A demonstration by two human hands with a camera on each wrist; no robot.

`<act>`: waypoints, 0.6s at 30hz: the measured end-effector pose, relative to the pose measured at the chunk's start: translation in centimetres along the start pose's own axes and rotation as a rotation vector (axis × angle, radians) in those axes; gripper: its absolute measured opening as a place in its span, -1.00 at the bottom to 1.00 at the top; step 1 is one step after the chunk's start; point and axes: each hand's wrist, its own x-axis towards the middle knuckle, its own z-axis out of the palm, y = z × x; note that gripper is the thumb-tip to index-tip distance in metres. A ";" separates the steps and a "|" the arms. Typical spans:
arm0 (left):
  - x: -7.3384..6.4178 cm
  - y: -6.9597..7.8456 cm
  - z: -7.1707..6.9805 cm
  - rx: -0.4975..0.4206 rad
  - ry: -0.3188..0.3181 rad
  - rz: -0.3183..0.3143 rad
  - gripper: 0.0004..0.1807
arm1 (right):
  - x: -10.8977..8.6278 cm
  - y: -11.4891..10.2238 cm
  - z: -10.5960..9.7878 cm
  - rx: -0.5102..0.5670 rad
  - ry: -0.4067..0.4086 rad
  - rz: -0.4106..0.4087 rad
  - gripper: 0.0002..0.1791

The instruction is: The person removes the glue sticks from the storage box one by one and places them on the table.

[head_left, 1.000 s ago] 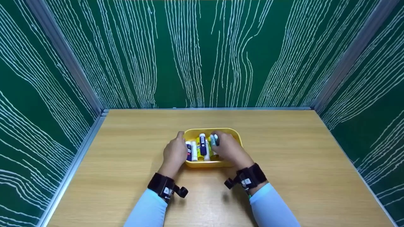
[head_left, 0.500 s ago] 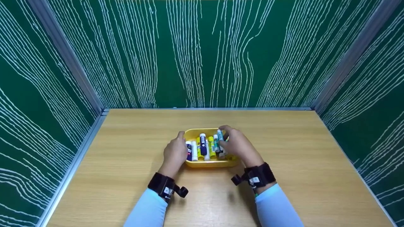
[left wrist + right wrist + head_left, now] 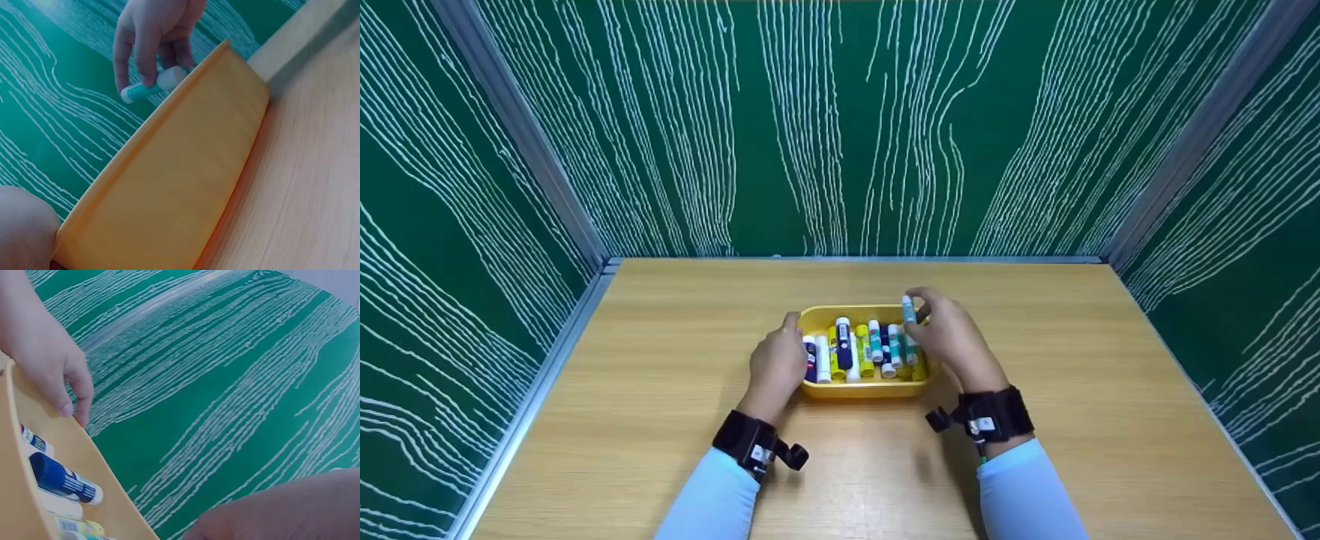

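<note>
A yellow plastic bin (image 3: 862, 391) holds several glue sticks lying side by side. My left hand (image 3: 776, 364) grips its left rim, thumb and fingers at the edge in the right wrist view. My right hand (image 3: 956, 334) pinches a teal-and-white glue stick (image 3: 152, 84) between thumb and fingers, raised above the bin's right end. Inside the bin are a navy glue stick (image 3: 844, 345) lying on top, a yellow one (image 3: 864, 351), a white one (image 3: 823, 358) and a teal one (image 3: 874, 341). The bin's far right contents are partly hidden by the right hand.
The bin stands on a wooden table (image 3: 682, 322). Green panels (image 3: 847, 150) with white wavy lines rise behind and at both sides, with metal frame edges (image 3: 1192, 127) in the corners. Both wrists wear black straps (image 3: 994, 416) with small cameras.
My right hand has moved right and up out of the bin's middle, lifting the teal-and-white glue stick and uncovering others beneath. My left hand has stayed on the rim.
</note>
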 end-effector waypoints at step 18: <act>0.3 0.0 0.2 0.003 -0.010 -0.019 -0.49 | 0.4 2.6 -3.2 0.037 -0.020 0.119 -0.25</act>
